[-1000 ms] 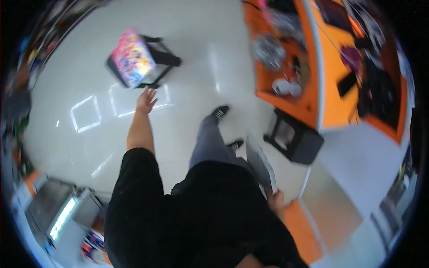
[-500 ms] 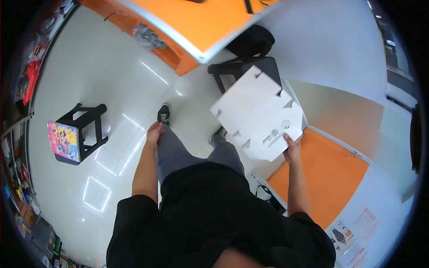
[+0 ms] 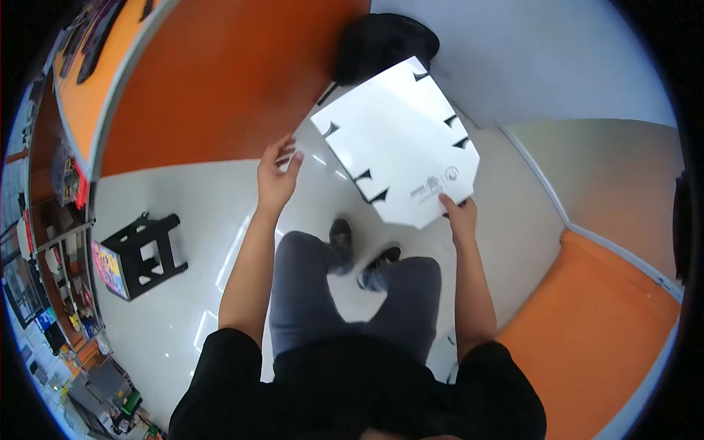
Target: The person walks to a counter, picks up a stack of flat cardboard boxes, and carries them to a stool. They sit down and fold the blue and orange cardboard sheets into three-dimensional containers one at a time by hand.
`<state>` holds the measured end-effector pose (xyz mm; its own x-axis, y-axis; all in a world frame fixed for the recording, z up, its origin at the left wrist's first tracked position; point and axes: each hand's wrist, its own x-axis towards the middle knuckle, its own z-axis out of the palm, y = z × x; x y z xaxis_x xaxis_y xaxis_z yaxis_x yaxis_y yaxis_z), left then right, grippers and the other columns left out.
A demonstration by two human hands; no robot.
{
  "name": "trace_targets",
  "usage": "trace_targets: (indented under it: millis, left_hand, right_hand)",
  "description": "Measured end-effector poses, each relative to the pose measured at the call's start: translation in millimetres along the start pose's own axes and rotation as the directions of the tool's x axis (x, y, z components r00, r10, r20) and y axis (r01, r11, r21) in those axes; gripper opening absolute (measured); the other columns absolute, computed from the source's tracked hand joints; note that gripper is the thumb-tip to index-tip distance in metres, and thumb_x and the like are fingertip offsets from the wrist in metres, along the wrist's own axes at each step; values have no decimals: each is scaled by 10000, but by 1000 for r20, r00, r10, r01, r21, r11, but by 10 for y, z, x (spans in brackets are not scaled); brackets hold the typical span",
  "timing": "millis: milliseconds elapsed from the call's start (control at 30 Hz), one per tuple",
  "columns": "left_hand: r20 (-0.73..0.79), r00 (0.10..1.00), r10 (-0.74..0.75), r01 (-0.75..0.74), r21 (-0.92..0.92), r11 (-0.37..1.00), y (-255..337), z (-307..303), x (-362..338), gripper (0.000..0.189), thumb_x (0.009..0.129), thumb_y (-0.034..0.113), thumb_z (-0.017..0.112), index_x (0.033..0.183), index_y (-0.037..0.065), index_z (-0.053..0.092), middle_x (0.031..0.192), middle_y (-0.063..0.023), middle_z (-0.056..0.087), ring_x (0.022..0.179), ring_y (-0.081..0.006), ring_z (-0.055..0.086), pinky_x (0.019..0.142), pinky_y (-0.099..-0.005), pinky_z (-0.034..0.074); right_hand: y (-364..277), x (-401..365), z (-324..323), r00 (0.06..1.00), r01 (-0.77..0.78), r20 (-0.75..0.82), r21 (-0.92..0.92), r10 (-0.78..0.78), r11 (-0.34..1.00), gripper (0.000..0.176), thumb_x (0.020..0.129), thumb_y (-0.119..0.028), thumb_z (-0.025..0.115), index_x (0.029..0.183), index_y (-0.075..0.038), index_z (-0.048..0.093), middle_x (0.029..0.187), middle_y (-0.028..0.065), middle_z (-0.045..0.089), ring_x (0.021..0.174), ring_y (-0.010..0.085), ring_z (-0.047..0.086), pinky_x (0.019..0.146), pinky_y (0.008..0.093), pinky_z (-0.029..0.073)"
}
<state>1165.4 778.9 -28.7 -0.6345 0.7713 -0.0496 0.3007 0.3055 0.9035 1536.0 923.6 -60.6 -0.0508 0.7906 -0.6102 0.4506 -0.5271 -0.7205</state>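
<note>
My right hand (image 3: 460, 214) grips a white notched board (image 3: 400, 139) by its lower right corner, thumb on top and fingers underneath. The board is flat and many-sided, with dark curved cut-outs along two edges and small grey printed marks near my thumb. Just left of the board, my left hand (image 3: 279, 173) is raised with its fingers apart, holding nothing and not touching the board. What lies directly beneath the board is mostly hidden.
Ahead stands an orange panel (image 3: 227, 81), with a black rounded object (image 3: 385, 44) beside it. A black stool (image 3: 147, 253) bearing a colourful picture box (image 3: 110, 268) is on the left. An orange surface (image 3: 601, 345) lies to the right. Shelves (image 3: 70, 286) line the far left.
My left hand has risen from beside my thigh towards the board. The board, still in my right hand, has turned somewhat. My view has swung, bringing the orange panel ahead.
</note>
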Motion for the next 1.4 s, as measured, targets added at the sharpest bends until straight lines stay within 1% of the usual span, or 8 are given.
trace_targets:
  millis: [333,600,733,1000,1067,1167,1267,1400]
  left_hand:
    - [119,947,297,-318,458,830,170,1113,998,465,843,342,724,1182,26,690,1159,-166,681,1042,-303,667,919,-361,516]
    - [16,999,28,-32,409,912,19,655,13,477,752,318,816,1096,2,718,1004,-180,720,877,-277,697,823,-359,538]
    - [263,948,-181,147,143,979,-191,528,-188,470,757,217,841,1100,-60,679,915,-134,729,785,-194,682,751,-318,531]
    - [25,924,382,-314,-523,793,237,519,77,318,820,23,747,1132,-9,692,1024,-88,724,1024,-182,654,924,-322,512]
    - [-98,730,677,-681,-200,705,86,554,308,367,820,43,736,1183,76,699,1182,-70,699,1248,-238,550,1065,-388,437]
    - [-39,596,802,-603,638,479,-184,511,351,377,831,67,729,1193,173,711,1288,-55,655,1366,-262,423,1123,-416,366]
    - [-376,794,477,-392,284,875,-854,513,370,337,864,110,720,1200,126,704,1193,-62,700,1272,-245,521,1066,-401,424]
    - [-271,946,178,-247,-248,937,-828,673,74,294,896,154,689,1162,29,702,1004,-90,725,956,-163,645,848,-297,517]
  right_hand:
    - [886,548,355,766,630,-236,464,-598,623,580,866,-53,581,1390,49,358,1308,177,517,1162,267,554,995,360,449]
    - [263,630,-352,909,231,219,444,-355,866,576,846,-40,643,1361,72,411,1246,184,590,1144,238,586,975,369,467]
    - [-85,584,-539,650,667,251,265,-718,696,583,875,-102,706,1350,72,417,1243,169,596,1124,233,595,985,363,461]
    - [-360,399,-1128,-29,984,48,179,-998,-20,318,911,-75,670,1216,-38,586,1217,202,629,1217,321,570,1050,440,430]
    - [-306,380,-1129,-46,994,153,110,-987,-29,298,886,-40,661,1182,-62,628,1267,192,620,1269,337,538,1081,453,405]
    - [-19,416,-1004,-57,905,361,-375,-931,-201,354,841,20,642,1183,-71,655,1369,146,583,1345,328,483,1126,446,361]
    - [250,435,-906,113,784,516,-572,-849,-243,397,853,36,621,1239,-54,628,1356,143,590,1343,324,484,1111,429,379]
    - [129,303,-1028,187,800,410,-591,-893,-104,451,819,104,625,1252,-23,619,1302,169,621,1255,311,567,1052,396,443]
